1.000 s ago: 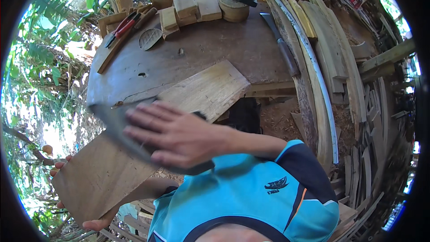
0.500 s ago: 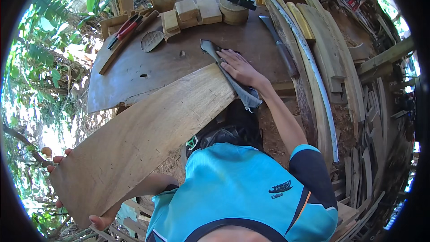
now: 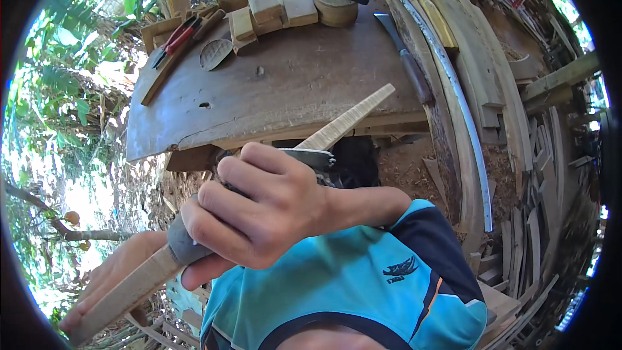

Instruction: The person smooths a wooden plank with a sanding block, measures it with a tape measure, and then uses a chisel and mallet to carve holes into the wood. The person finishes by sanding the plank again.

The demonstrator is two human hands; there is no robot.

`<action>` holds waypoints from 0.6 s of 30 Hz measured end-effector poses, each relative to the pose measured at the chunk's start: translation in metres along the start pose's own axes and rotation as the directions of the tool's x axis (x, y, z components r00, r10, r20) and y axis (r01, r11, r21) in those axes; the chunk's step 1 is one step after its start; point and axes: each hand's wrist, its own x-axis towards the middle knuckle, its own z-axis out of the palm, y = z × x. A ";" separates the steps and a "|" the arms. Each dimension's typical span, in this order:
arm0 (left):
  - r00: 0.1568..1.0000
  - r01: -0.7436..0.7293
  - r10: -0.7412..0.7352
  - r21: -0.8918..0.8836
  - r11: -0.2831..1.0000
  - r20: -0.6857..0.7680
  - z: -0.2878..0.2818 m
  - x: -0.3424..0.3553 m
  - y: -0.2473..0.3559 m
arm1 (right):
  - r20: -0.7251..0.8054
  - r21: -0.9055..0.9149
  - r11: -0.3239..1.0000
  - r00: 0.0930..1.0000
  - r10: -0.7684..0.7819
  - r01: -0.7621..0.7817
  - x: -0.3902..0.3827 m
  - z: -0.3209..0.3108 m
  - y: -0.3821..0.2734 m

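A wooden board (image 3: 350, 118) is turned edge-up in front of me, slanting from the lower left toward the workbench. My right hand (image 3: 259, 207) is closed over its upper edge, pressing a grey sheet of sandpaper (image 3: 184, 241) that is folded around the wood. More of the sheet sticks out beyond my knuckles. At the lower left my left hand (image 3: 120, 267) grips the board's near end from the side, its fingers partly hidden behind the wood.
Along the back of the workbench (image 3: 291, 91) lie red-handled pliers (image 3: 181, 35), an oval wooden piece (image 3: 216, 55), wood blocks (image 3: 265, 11) and a round container (image 3: 337, 11) with a dark box on top. A knife (image 3: 413, 74) lies beside long planks (image 3: 476, 71) at right.
The board has turned from its broad face to its edge. My right hand has moved from the board's far end down and left, with the sandpaper now wrapped over the edge.
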 end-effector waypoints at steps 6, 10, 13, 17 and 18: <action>0.973 0.187 -0.181 0.027 0.982 -0.143 0.012 -0.011 -0.002 | -0.095 -0.002 1.000 0.995 -0.021 0.020 0.014 -0.001 0.010; 0.913 0.324 -0.321 -0.031 0.946 -0.252 0.021 -0.018 -0.007 | -0.198 -0.009 0.997 0.977 -0.075 0.075 0.021 0.018 0.009; 0.923 0.364 -0.370 -0.078 0.928 -0.107 0.018 -0.016 -0.012 | -0.155 0.089 0.993 0.986 -0.065 0.080 0.010 0.024 0.012; 0.854 0.493 -0.444 -0.146 0.858 0.271 -0.058 -0.009 -0.013 | 0.300 0.384 0.912 0.954 0.022 -0.142 -0.018 0.008 0.007; 0.813 0.524 -0.473 -0.072 0.849 0.338 -0.064 -0.007 -0.019 | 0.471 0.452 0.851 0.882 0.029 -0.269 -0.026 0.003 0.009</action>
